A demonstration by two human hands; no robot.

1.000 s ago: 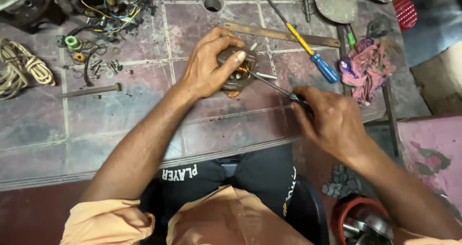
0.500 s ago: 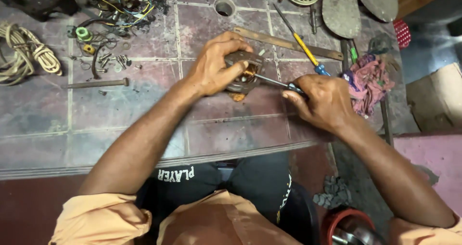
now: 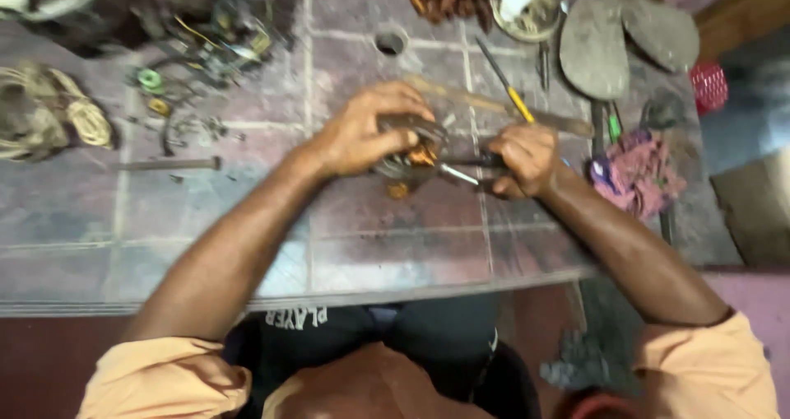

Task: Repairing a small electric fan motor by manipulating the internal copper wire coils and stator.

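Both hands meet near the middle of the tiled floor (image 3: 206,246), working on one small part. The fingers (image 3: 395,98) of the left hand (image 3: 362,135) curl down over a small round motor part (image 3: 407,151), dark metal with orange-brown copper windings showing under the palm, and hold it pressed to the floor. The right hand (image 3: 522,160) is closed in a fist around the dark handle of a thin metal tool (image 3: 457,174), whose bright shaft runs leftward and meets the motor part at its right side; the tip is hidden against the part. The picture is blurred, so finer detail of the part cannot be made out. Just behind the hands lies a long flat wooden strip (image 3: 502,106), and a yellow-handled screwdriver (image 3: 510,94) lies across it. To the right of the right hand sits a crumpled pink-and-purple rag (image 3: 642,172). Farther back on the right rest dark grey fan blades (image 3: 625,36), with a small red basket (image 3: 708,86) beside them. A round drain hole (image 3: 391,42) shows in the floor behind the left hand. Well to the left lie a short metal rod (image 3: 169,164), a green ring (image 3: 150,78) among loose wires and scraps, and a coil of pale rope (image 3: 49,118) at the far left edge. Orange sleeves (image 3: 164,382) show at the bottom.
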